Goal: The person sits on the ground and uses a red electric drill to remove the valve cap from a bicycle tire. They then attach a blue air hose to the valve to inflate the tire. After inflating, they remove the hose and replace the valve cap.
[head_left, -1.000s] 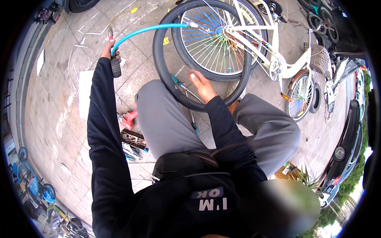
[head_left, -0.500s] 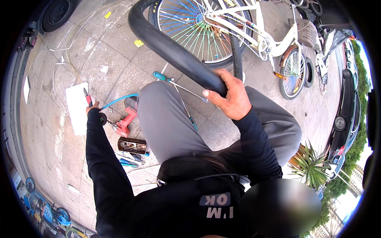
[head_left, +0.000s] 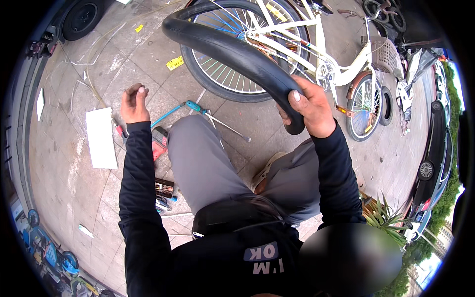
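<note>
My right hand (head_left: 315, 109) is closed round a thick black inner tube (head_left: 232, 47), thumb on top, with a fold of it hanging below the fingers. The tube arches up and left in front of the rear wheel of a cream bicycle (head_left: 341, 64). Raised over the pavement on the left, my left hand (head_left: 134, 104) has curled fingers with the thumb pressed to them; anything between them is too small to make out. Below it lie a white sheet (head_left: 101, 141), a red-handled tool (head_left: 120, 130) and a partly hidden red power tool (head_left: 158, 143).
A teal-handled screwdriver (head_left: 195, 107) lies beyond my left knee. An open box of small parts (head_left: 164, 189) sits by my left thigh. A potted plant (head_left: 388, 213) and a parked black car (head_left: 430, 148) are on the right. A loose tyre (head_left: 386, 106) rests near the front wheel.
My left hand has risen from beside the white sheet and moved away and to the right, leaving the red-handled tool. My right hand has shifted right with the inner tube.
</note>
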